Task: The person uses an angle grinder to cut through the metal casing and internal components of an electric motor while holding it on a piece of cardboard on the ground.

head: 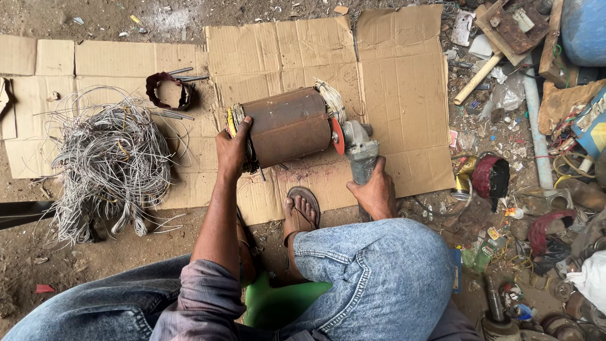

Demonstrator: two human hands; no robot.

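We judged the rusty motor (pixel 287 126) heavy and stiff, left hand (pixel 232 150) clamping its end, right hand (pixel 374 189) gripping the grinder (pixel 358 146) beside it.

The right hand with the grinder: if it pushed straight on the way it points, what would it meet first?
The right hand points its grey angle grinder up-left; its orange disc already sits at the rusty brown motor cylinder's wire-wound end, though exact contact is unclear.

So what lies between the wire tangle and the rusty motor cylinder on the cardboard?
In the head view, a dark red ring and thin metal rods lie between the wire tangle and the cylinder; otherwise bare cardboard.
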